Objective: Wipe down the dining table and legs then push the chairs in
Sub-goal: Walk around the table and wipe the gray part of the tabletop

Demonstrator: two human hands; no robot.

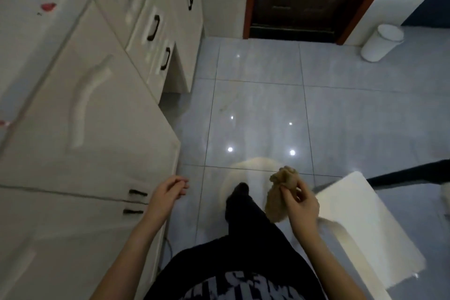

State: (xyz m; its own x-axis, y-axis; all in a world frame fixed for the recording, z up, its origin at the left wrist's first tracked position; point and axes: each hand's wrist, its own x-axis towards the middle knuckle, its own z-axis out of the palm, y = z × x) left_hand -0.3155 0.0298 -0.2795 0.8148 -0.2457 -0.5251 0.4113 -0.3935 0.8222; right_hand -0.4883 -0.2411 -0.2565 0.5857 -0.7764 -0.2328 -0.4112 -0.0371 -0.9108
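My right hand [303, 204] holds a crumpled tan cloth [280, 192] in front of me, fingers pinched round its bunched top while the rest hangs down. My left hand [168, 190] hangs beside the cabinet corner with fingers loosely curled and nothing in it. A white flat surface [360, 226], blurred, juts in at the lower right next to the cloth hand; I cannot tell if it is the table or a chair seat. My dark-trousered leg [243, 202] steps forward between the hands.
Cream cabinets with black handles [102, 105] fill the left side. A dark wooden door in a red-brown frame [299, 0] stands ahead. A white lidded bin [382, 41] sits at the far right wall. Glossy grey floor tiles [267, 105] lie between.
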